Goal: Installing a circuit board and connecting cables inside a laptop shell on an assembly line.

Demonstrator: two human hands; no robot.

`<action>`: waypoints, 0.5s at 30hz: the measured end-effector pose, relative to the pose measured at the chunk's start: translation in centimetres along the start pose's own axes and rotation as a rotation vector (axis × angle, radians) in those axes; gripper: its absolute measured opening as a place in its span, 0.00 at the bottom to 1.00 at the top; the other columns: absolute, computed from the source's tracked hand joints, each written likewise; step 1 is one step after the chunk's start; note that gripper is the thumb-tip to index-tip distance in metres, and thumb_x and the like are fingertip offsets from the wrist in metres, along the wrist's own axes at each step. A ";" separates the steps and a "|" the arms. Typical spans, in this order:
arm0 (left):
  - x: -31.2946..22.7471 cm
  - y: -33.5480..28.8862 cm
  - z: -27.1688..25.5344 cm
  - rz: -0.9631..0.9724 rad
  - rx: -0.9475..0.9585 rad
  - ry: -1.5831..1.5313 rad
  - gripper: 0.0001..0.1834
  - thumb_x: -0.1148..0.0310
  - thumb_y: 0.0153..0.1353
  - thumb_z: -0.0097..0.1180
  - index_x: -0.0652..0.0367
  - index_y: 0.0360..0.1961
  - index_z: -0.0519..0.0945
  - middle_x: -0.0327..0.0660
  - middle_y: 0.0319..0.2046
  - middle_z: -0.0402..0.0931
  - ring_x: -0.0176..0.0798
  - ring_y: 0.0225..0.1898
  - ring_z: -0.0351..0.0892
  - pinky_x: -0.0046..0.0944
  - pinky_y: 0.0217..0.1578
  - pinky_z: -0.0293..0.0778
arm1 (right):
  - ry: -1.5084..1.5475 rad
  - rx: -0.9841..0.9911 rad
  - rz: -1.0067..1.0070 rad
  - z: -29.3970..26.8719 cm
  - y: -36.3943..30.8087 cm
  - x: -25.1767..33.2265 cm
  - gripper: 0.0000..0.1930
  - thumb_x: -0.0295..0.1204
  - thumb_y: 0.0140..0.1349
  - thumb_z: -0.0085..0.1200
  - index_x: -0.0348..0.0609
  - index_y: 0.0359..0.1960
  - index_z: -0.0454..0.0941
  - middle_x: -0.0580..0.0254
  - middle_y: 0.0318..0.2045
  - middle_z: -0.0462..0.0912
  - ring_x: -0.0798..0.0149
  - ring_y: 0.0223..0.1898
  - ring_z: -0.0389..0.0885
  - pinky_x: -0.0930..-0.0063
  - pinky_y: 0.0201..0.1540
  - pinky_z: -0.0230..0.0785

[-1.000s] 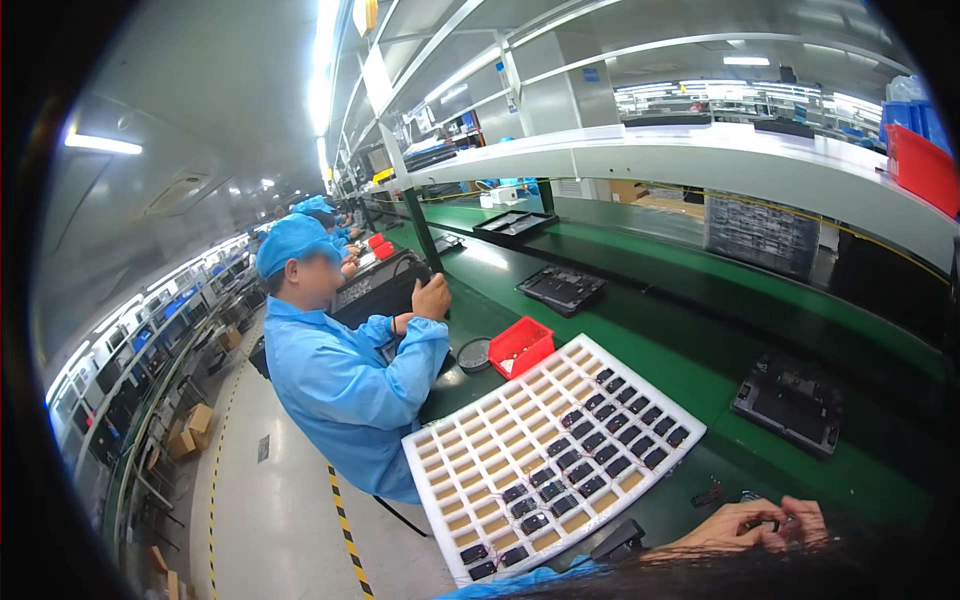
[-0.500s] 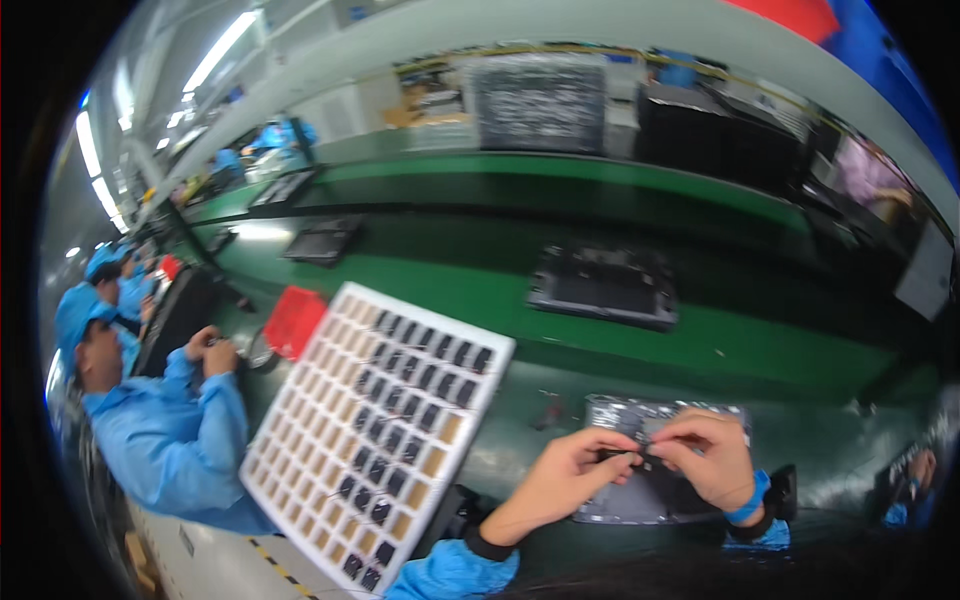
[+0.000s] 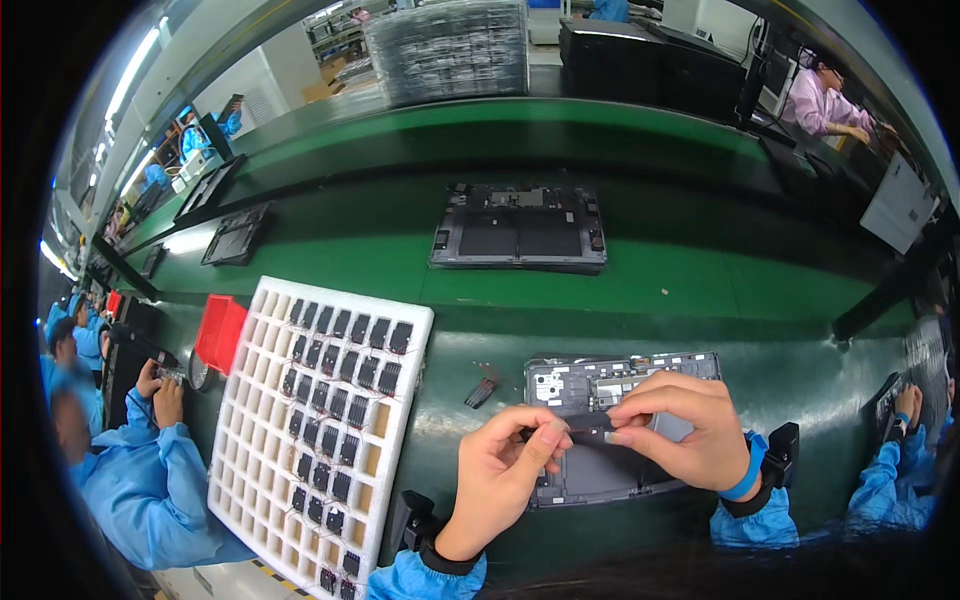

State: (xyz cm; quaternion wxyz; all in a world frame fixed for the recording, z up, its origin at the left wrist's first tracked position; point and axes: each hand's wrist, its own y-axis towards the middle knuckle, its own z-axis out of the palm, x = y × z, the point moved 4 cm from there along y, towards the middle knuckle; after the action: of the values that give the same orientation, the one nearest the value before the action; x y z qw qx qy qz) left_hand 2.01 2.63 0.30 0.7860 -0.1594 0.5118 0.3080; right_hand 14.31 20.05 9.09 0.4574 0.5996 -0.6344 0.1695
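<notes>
My left hand (image 3: pixel 510 462) and my right hand (image 3: pixel 688 428) meet over an opened tablet casing (image 3: pixel 610 475) lying on the bench. Pinched between both hands' fingertips is a small black wired part (image 3: pixel 588 428), partly hidden by the fingers. It resembles the black wired modules (image 3: pixel 340 405) in the white foam tray (image 3: pixel 425 345) to my left. Circuit parts and a large dark panel show inside the casing below my hands. A loose black piece (image 3: pixel 482 391) lies on the bench beyond my left hand.
Another opened tablet casing (image 3: pixel 520 235) sits on the green line ahead, with a further one (image 3: pixel 236 236) at far left. A red bin (image 3: pixel 219 333) stands behind the tray. Co-workers in blue sleeves (image 3: pixel 150 490) sit left and right. A dark post (image 3: pixel 880 300) rises at right.
The view has shifted, and the tray, bench and casings sit differently in the picture. My hands still pinch the black part, now a little farther apart, with more of it showing.
</notes>
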 end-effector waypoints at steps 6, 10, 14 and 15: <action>-0.2 -0.2 0.6 -0.022 0.016 -0.012 0.09 0.71 0.79 0.63 0.68 0.52 0.84 0.44 0.43 0.87 0.30 0.41 0.85 0.32 0.41 0.82 | 0.064 0.040 0.003 1.7 0.1 -0.3 0.12 0.19 0.61 0.74 0.36 0.45 0.90 0.54 0.40 0.91 0.63 0.34 0.89 0.71 0.40 0.81; 0.0 0.0 0.9 -0.007 -0.022 0.063 0.09 0.73 0.77 0.65 0.68 0.52 0.85 0.43 0.44 0.87 0.30 0.42 0.85 0.31 0.42 0.81 | -0.009 0.010 0.000 1.6 0.0 -0.5 0.07 0.23 0.67 0.70 0.36 0.44 0.88 0.56 0.36 0.89 0.57 0.33 0.88 0.68 0.37 0.79; -0.7 0.9 1.3 0.296 0.032 0.359 0.08 0.77 0.72 0.69 0.65 0.50 0.87 0.42 0.44 0.88 0.33 0.42 0.85 0.32 0.42 0.79 | 0.005 0.052 0.051 1.5 0.0 -0.5 0.06 0.25 0.71 0.67 0.35 0.43 0.88 0.57 0.36 0.90 0.61 0.32 0.88 0.69 0.37 0.79; -0.7 0.9 1.5 0.355 0.066 0.428 0.08 0.78 0.70 0.70 0.64 0.49 0.88 0.43 0.44 0.88 0.34 0.41 0.85 0.33 0.42 0.79 | 0.007 0.054 0.055 1.5 -0.1 -0.6 0.06 0.25 0.71 0.67 0.35 0.43 0.88 0.57 0.36 0.90 0.61 0.32 0.88 0.69 0.37 0.79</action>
State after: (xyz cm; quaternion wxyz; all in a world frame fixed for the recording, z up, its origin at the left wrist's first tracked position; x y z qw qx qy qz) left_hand 2.27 3.87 1.64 0.5985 -0.1031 0.6958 0.3835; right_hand 13.71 19.23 7.82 0.4386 0.5934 -0.6442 0.2011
